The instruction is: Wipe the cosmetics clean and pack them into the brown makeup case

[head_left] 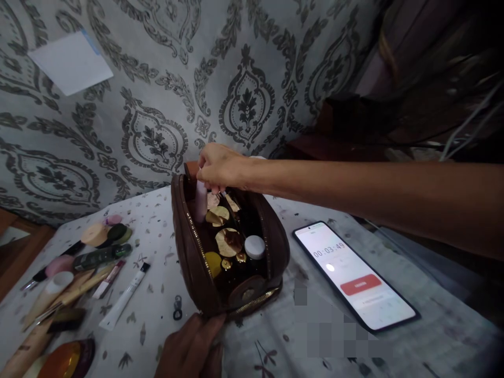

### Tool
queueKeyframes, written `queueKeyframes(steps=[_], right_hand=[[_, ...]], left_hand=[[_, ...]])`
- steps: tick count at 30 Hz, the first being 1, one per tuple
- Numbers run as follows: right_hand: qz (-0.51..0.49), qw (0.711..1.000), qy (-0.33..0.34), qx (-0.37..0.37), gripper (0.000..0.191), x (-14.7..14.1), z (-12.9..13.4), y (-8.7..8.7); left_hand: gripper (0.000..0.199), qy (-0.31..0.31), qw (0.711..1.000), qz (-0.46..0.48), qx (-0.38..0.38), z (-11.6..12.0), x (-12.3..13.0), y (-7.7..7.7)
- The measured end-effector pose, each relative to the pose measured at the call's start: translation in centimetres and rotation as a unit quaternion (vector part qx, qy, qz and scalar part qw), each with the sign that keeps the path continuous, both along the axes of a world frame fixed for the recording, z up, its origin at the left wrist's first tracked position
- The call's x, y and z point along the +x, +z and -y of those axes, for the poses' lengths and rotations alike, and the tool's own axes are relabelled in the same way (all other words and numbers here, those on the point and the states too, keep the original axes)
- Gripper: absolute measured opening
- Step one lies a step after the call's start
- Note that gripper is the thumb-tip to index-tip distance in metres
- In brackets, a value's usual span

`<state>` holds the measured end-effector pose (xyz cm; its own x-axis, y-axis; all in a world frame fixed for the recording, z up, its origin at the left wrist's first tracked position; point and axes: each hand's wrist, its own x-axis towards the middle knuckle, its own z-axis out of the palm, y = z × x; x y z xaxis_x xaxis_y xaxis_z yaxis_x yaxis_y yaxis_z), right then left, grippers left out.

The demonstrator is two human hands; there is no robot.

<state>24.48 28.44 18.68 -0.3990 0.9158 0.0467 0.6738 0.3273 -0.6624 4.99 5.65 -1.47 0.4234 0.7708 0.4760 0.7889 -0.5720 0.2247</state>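
A brown zip-up cosmetic bag (pixel 181 247) stands unzipped on the cloth, with several bottles and jars upright inside. Reaching in from the right, my right hand (pixel 220 167) is closed around the top of a pale pink tube (pixel 200 202) at the bag's far left side. Gold caps (pixel 227 241), a white round cap (pixel 255 247) and a yellow cap (pixel 213 263) show among the contents. My left hand (pixel 192 346) is at the bag's near edge, its fingers curled against the front corner by the zipper end; the thumb is hidden.
Loose cosmetics lie on the left, among them a green bottle (pixel 96 257), a white tube (pixel 126 299), brushes and an orange-lidded jar (pixel 61 362). A phone (pixel 356 275) running a timer rests right of the bag. Behind stands a patterned wall (pixel 157 79) with a paper (pixel 71 63) on it.
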Motion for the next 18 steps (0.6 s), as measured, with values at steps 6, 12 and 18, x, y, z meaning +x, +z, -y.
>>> queueKeyframes(steps=[6,12,18], right_hand=[[0.062,0.998,0.024,-0.019,0.014,0.1,1.4,0.7],[0.097,0.994,0.041,-0.02,0.017,-0.1,1.1,0.9],[0.118,0.991,0.059,0.012,0.02,0.2,0.5,0.8]], left_hand=[[0.039,-0.002,1.0,-0.013,0.024,-0.1,0.0,0.0],[0.039,-0.022,0.999,-0.024,0.002,-0.3,-0.4,0.3],[0.033,-0.019,1.0,-0.02,-0.003,-0.4,-0.2,0.8]])
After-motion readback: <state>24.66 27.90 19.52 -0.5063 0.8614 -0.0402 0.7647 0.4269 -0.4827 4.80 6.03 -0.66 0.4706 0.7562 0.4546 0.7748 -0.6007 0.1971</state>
